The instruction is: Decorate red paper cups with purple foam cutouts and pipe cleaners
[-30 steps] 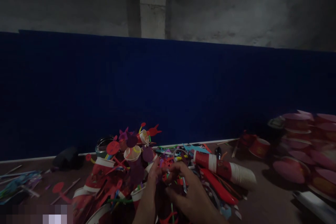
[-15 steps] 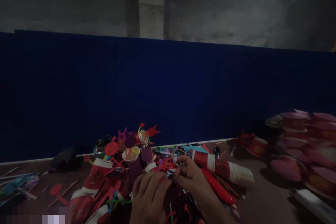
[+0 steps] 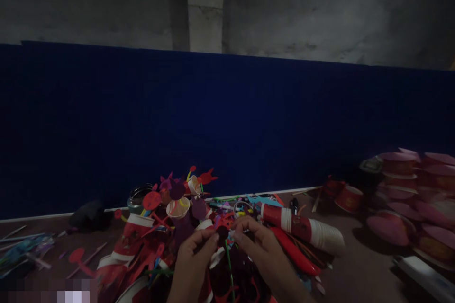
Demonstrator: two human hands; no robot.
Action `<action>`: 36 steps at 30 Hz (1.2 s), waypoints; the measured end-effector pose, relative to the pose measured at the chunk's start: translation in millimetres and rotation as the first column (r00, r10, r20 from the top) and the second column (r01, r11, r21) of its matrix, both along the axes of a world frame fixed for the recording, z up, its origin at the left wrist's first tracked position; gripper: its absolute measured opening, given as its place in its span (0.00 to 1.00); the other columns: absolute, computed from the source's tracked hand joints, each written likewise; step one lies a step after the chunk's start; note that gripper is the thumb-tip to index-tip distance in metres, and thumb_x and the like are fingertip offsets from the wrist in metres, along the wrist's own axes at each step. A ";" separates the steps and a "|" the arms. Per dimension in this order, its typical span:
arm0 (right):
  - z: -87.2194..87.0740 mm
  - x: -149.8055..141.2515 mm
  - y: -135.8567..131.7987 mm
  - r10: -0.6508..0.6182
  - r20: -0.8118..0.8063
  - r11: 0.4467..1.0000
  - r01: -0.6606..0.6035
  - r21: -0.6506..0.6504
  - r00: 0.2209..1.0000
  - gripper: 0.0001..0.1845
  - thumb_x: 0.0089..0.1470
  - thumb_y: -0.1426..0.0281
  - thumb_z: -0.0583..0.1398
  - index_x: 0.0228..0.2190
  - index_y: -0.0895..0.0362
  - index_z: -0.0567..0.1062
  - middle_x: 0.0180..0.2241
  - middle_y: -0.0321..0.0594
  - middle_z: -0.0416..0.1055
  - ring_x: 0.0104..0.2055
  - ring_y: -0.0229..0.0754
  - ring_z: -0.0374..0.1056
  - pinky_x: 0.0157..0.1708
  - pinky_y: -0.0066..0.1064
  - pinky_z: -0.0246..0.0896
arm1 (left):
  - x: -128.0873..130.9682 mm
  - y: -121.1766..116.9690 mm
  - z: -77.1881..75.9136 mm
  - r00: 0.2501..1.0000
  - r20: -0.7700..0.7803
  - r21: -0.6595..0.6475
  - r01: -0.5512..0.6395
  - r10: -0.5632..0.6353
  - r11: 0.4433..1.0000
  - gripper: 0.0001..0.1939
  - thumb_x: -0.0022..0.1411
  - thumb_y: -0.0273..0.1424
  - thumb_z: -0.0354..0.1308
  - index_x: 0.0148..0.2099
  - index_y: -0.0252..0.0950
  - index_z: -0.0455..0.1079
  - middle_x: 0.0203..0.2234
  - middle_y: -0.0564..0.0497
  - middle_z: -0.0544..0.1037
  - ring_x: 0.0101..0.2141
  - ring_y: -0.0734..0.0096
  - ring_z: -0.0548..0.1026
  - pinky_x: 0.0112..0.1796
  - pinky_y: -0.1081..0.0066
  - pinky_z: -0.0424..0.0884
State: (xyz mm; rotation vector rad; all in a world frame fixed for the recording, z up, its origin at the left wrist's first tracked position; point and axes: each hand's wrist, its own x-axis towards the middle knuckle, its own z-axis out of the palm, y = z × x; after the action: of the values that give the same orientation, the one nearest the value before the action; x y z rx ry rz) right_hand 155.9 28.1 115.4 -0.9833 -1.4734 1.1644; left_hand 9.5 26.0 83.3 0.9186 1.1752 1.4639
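My left hand pinches a small dark round paper disc between thumb and forefinger. From just below the disc a thin green strip runs downward; whether the two are joined I cannot tell. My right hand is beside it with thumb and forefinger drawn together, and a small pale bit shows at their tips, too small to name. Beyond my right fingertips lies a pale ring. Red paper cut-outs lie just behind the hands. A long shiny red object rests right of my right wrist.
Red-and-white paper cups with paper shapes crowd the left. A stack of nested cups lies on its side at right. Pink-topped red tubs are piled far right, near a white box-like object. A blue partition stands behind.
My hands, formerly close together, have drawn slightly apart. The dark disc in my left fingers and the green strip below now show more clearly. My right fingers have moved down from the pale ring.
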 end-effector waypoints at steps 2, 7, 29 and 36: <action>-1.5 0.0 0.6 -0.001 0.007 1.000 0.001 0.002 1.000 0.10 0.50 0.63 0.59 0.24 0.56 0.68 0.29 0.34 0.65 0.29 0.36 0.58 0.27 0.25 0.53 | -1.1 -1.6 -0.1 0.999 -0.047 0.002 0.026 -0.026 1.000 0.13 0.43 0.39 0.64 0.27 0.34 0.74 0.20 0.52 0.77 0.24 0.71 0.73 0.27 0.75 0.68; 0.4 -4.4 1.1 -0.065 -0.197 0.987 0.034 -0.156 0.978 0.13 0.44 0.60 0.63 0.25 0.55 0.68 0.24 0.31 0.64 0.28 0.36 0.60 0.30 0.25 0.56 | -10.0 -8.7 0.3 0.764 -0.584 0.501 0.075 0.273 0.862 0.05 0.54 0.30 0.57 0.34 0.39 0.73 0.29 0.53 0.78 0.32 0.69 0.74 0.35 0.71 0.67; -6.1 -4.7 3.1 0.003 -0.332 0.970 -0.083 -0.228 0.943 0.24 0.39 0.62 0.67 0.34 0.55 0.62 0.22 0.28 0.63 0.21 0.31 0.56 0.21 0.23 0.48 | -13.5 -12.8 1.1 0.366 -0.515 0.857 0.221 0.775 0.465 0.10 0.54 0.21 0.56 0.38 0.39 0.70 0.31 0.51 0.77 0.36 0.68 0.70 0.39 0.67 0.61; 6.2 -2.3 -3.6 0.002 -0.258 0.975 -0.060 -0.215 0.966 0.18 0.43 0.65 0.64 0.34 0.55 0.63 0.23 0.29 0.63 0.23 0.32 0.57 0.23 0.24 0.49 | -11.5 -15.4 1.8 0.376 -0.554 0.832 0.248 0.742 0.496 0.12 0.53 0.20 0.55 0.36 0.41 0.71 0.31 0.51 0.76 0.37 0.66 0.68 0.39 0.65 0.59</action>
State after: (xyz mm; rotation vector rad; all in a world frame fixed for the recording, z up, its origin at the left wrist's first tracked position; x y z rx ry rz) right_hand 153.6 24.5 121.6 -0.9199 -1.1744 1.4454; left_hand -2.0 10.6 85.2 2.6342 1.3863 1.9272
